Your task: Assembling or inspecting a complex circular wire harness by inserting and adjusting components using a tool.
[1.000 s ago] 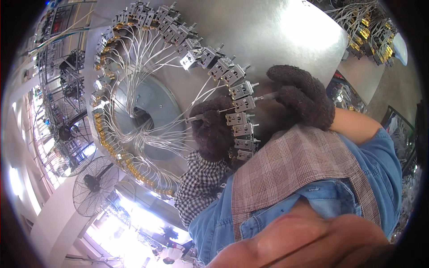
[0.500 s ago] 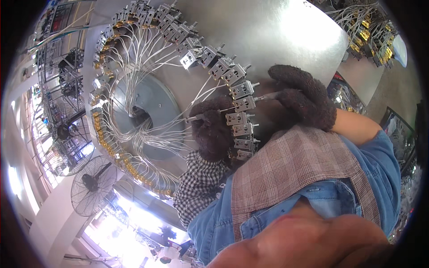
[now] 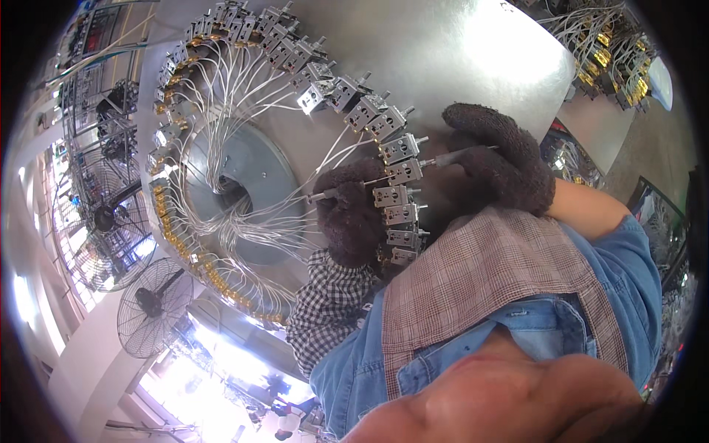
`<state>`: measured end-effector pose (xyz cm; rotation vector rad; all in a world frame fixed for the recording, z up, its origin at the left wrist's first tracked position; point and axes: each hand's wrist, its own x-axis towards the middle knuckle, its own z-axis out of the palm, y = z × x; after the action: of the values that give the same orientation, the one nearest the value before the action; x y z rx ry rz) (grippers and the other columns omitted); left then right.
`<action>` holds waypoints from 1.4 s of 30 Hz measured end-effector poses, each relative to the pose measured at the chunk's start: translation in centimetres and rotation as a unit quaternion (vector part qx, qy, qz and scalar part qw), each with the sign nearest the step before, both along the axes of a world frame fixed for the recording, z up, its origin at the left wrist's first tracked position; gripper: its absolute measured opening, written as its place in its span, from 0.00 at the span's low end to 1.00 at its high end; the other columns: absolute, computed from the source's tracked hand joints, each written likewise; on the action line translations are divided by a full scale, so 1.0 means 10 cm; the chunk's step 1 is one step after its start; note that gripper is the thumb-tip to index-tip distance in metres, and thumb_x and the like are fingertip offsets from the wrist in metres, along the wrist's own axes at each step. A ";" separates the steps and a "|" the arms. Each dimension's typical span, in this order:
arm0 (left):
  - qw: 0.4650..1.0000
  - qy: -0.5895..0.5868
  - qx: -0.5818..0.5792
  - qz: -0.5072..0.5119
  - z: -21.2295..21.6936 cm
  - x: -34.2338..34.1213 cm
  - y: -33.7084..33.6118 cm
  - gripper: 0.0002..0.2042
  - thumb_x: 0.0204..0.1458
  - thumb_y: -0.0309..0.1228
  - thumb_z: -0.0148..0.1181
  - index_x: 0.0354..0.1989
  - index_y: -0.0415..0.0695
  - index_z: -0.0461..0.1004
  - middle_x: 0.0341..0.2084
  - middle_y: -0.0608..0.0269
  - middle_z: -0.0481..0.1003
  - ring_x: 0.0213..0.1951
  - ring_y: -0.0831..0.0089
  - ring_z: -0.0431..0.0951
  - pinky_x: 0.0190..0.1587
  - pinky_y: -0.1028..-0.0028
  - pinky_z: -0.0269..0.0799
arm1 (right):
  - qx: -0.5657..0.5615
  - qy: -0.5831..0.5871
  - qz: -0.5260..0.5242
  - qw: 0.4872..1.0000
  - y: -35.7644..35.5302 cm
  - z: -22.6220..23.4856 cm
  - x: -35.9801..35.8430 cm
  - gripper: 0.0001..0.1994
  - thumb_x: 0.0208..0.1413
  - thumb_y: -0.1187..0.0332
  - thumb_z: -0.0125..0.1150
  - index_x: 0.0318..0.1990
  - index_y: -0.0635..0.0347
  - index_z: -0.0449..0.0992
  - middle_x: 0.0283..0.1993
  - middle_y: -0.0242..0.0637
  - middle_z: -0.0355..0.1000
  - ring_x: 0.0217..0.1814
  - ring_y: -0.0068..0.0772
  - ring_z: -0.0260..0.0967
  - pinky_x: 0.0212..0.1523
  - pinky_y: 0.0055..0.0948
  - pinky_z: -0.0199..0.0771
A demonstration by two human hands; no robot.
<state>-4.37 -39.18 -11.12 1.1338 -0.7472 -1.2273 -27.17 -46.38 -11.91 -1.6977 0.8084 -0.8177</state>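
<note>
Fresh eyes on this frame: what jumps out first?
A big ring of small metal blocks on a shiny metal disc fills the upper middle, with pale wires fanning from the blocks toward the grey hub. Two dark fuzzy gloves work at its right edge: the left hand inside the ring by a thin rod, the right hand outside it. Lower left stands a round floor fan.

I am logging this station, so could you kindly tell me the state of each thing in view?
left hand: gloved, closed on a thin metal rod.
right hand: gloved, gripping a thin tool at the switches.
ring of switches: mounted round the disc, wired.
white wires: gathered toward the hub.
standing fan: upright; spinning unclear.
</note>
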 end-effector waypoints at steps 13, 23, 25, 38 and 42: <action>0.955 -0.295 0.034 -0.027 -0.06 0.12 0.06 0.18 0.60 0.36 0.35 0.35 0.35 0.70 0.30 0.54 0.73 0.32 0.68 0.74 0.34 0.70 0.71 | -0.277 0.021 -0.026 0.960 -0.03 -0.14 0.07 0.20 0.45 0.79 0.58 0.48 0.59 0.65 0.52 0.49 0.62 0.42 0.37 0.70 0.35 0.27 0.75; 1.000 0.013 0.000 0.015 -0.03 0.00 0.01 0.16 0.57 0.38 0.46 0.38 0.34 0.67 0.31 0.53 0.74 0.31 0.69 0.75 0.31 0.74 0.72 | -0.196 0.040 0.017 0.980 -0.01 -0.08 -0.01 0.16 0.52 0.72 0.55 0.50 0.59 0.65 0.51 0.45 0.64 0.37 0.30 0.69 0.30 0.23 0.73; 1.000 -0.009 0.001 0.001 0.00 0.01 -0.02 0.16 0.57 0.38 0.46 0.38 0.34 0.67 0.30 0.53 0.74 0.31 0.69 0.75 0.31 0.74 0.72 | 0.266 -0.093 -0.024 0.959 0.03 0.09 0.02 0.18 0.55 0.69 0.51 0.54 0.58 0.64 0.46 0.41 0.68 0.36 0.25 0.68 0.30 0.22 0.71; 0.994 0.094 -0.045 -0.035 0.14 0.26 -0.01 0.14 0.54 0.33 0.51 0.42 0.35 0.66 0.38 0.45 0.71 0.43 0.55 0.73 0.47 0.57 0.71 | 0.327 -0.047 -0.035 0.943 -0.05 0.20 -0.07 0.20 0.52 0.66 0.52 0.54 0.58 0.64 0.32 0.35 0.68 0.30 0.22 0.65 0.28 0.21 0.68; 0.995 0.094 0.011 -0.015 0.26 0.36 0.11 0.12 0.53 0.31 0.52 0.42 0.36 0.67 0.38 0.47 0.72 0.43 0.54 0.73 0.47 0.58 0.72 | 0.379 -0.093 -0.078 0.917 0.10 0.27 -0.03 0.20 0.52 0.66 0.52 0.53 0.60 0.65 0.31 0.35 0.68 0.29 0.22 0.65 0.28 0.21 0.68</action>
<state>-0.80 -38.08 -8.50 1.0110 -0.6111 -1.3498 -27.47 -45.42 -9.26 -0.8620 0.9741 -0.6361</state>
